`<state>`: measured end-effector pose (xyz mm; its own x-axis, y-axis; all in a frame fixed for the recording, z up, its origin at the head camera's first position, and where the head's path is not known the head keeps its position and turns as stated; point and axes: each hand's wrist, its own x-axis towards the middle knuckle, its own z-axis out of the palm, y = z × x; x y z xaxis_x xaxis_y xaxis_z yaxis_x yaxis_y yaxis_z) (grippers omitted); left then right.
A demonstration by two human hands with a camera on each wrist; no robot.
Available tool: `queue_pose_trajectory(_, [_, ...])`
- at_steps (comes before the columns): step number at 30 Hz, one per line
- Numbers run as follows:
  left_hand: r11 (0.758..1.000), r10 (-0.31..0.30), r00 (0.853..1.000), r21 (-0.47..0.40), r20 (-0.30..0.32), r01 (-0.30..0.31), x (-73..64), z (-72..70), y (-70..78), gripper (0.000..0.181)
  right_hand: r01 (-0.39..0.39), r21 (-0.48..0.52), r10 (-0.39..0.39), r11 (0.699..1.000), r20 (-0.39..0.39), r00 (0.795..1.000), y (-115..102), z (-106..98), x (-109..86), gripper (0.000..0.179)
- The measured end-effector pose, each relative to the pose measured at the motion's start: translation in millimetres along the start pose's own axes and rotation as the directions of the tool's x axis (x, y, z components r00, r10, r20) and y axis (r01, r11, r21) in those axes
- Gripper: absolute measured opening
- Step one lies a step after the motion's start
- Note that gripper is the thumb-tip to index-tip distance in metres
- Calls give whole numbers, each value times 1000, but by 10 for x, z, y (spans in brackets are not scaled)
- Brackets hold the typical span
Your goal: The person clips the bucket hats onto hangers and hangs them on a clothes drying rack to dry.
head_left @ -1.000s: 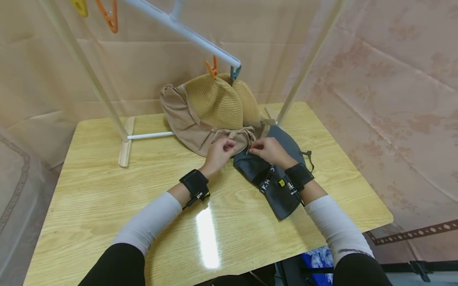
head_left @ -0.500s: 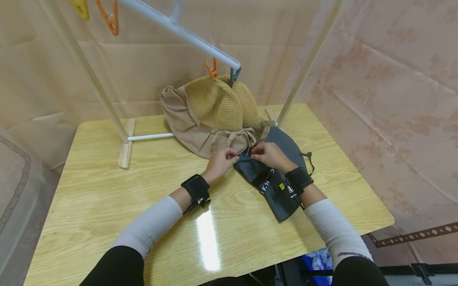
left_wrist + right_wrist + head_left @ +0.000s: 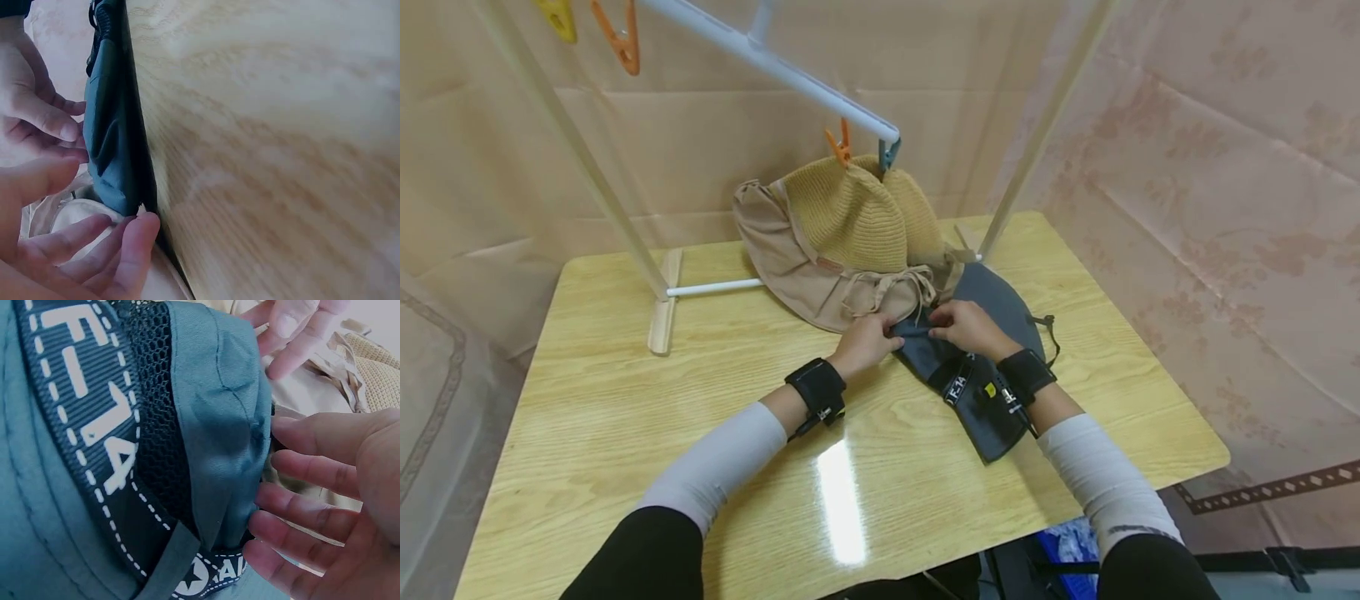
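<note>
A dark blue hat (image 3: pixel 1003 296) with a black mesh panel (image 3: pixel 156 375) and a strap (image 3: pixel 94 394) lettered F-14 lies folded on the table. My left hand (image 3: pixel 861 346) is at its left corner, fingertips right at the cloth edge and thumb apart from them. My right hand (image 3: pixel 970 327) is over the same hat; in the right wrist view its spread, slightly bent fingertips (image 3: pixel 275 500) meet the cloth edge. Just behind both hands is a tan hat (image 3: pixel 857 217) with a knitted crown and a tied bow (image 3: pixel 895 287) on its cloth brim.
Two clothespins, an orange clothespin (image 3: pixel 839 147) and a blue-grey clothespin (image 3: pixel 888 154), grip the tan hat's crown below a white hanger bar (image 3: pixel 790 79). Wooden rack posts (image 3: pixel 583 167) rise from the table (image 3: pixel 625 433). More clothespins (image 3: pixel 619 39) hang at upper left.
My left hand has lowered slightly from near the tan brim to the blue hat's corner, its fingers loosening. My right hand has shifted slightly lower. The hats look nearly unchanged.
</note>
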<state>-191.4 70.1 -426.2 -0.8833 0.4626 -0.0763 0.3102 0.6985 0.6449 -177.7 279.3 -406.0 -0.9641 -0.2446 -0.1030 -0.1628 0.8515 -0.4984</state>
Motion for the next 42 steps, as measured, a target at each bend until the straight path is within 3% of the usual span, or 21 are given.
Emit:
queue_pose_trajectory(5, [1000, -4, 997, 23, 75, 2, 28, 1, 35, 52, 8, -40, -7, 999, 10, 1000, 15, 21, 38, 27])
queue_pose_trajectory(13, [999, -28, 993, -17, 115, 30, 26, -3, 58, 53, 1, -76, -1, 997, 13, 1000, 22, 59, 76, 25])
queue_pose_trajectory(19, [999, -10, 989, 47, 147, 3, 51, 4, 87, 58, 1, -114, 1, 994, 12, 1000, 30, 99, 116, 25])
queue_pose_trajectory(24, [992, 15, 983, 124, 186, -38, 72, 15, 85, 57, -23, -110, 27, 994, 34, 999, 48, 119, 122, 26])
queue_pose_trajectory(36, [994, 5, 970, 108, 244, -33, 50, -7, 69, 55, -50, -75, 51, 996, 9, 999, 40, 180, 78, 17])
queue_pose_trajectory(42, [994, 11, 970, 102, 242, -36, 24, -5, 55, 53, -55, -62, 55, 997, 12, 998, 40, 211, 59, 15])
